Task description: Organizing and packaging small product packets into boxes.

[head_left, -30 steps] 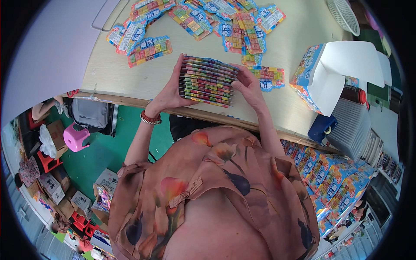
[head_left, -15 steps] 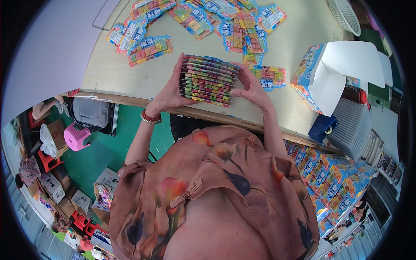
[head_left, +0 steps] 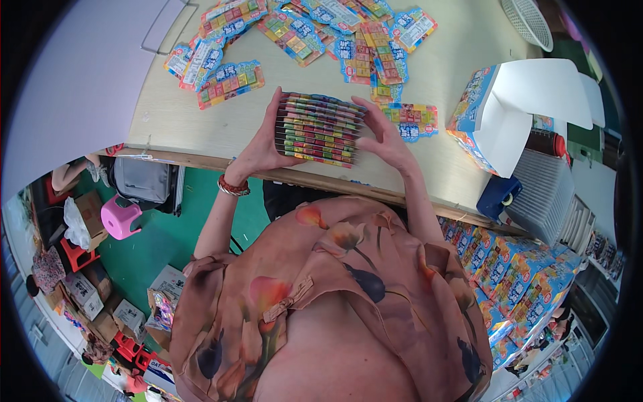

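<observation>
Gripping stacked packs (head_left: 317, 131) between left hand (head_left: 262, 146) and right hand (head_left: 390, 145), long axes crosswise, right ends slightly nearer the wearer (head_left: 321, 268)

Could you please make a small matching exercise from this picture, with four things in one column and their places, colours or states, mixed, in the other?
Things
1. Stack of candy packs
2. Printed box
3. Stool nearest the table
4. Perforated basket

Descriptions
A. Pink, on the green floor
B. Near the table's far right corner
C. Between the left hand and the right hand
D. White inside, its flap open

Right pairs
1-C; 2-D; 3-A; 4-B
</observation>
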`<state>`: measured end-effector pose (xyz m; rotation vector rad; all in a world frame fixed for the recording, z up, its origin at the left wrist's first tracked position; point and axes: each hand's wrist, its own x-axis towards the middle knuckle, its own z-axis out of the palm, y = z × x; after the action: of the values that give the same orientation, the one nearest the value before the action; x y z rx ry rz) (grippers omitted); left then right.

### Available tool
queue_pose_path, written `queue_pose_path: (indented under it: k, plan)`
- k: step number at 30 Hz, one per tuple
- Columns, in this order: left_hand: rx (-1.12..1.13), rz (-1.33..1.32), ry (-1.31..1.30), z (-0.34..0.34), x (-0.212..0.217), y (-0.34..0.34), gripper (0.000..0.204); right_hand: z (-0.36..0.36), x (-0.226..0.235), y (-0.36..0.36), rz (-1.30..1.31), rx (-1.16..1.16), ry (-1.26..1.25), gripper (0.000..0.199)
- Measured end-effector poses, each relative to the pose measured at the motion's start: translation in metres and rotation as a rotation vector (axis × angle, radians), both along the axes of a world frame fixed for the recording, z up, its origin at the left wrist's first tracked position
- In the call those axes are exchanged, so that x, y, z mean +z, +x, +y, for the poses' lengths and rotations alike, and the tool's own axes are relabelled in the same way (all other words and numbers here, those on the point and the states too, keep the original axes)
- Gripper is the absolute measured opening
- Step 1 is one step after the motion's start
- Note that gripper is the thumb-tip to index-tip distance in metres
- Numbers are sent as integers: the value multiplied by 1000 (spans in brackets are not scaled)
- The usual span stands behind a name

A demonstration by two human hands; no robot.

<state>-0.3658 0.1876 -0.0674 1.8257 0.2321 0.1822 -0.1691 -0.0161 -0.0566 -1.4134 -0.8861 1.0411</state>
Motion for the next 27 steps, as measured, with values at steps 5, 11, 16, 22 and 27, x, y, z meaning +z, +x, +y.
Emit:
queue_pose_path:
  k: [5,11,16,22,27]
  plan:
    - [3,-28,72,0,-1,0,132,6,-10,6,91,-144,8,52]
    - [9,4,25,0,1,0,132,10,-10,-4,-299,-379,97,43]
    - [14,-22,12,0,0,0,133,2,-4,-15,0,-334,124,48]
    - [19,-20,-2,-1,-3,-1,136,-13,-1,-7,-53,-35,51,93]
    - [-20,-28,29,4,-10,-4,134,-11,30,-25,-504,63,-133,112]
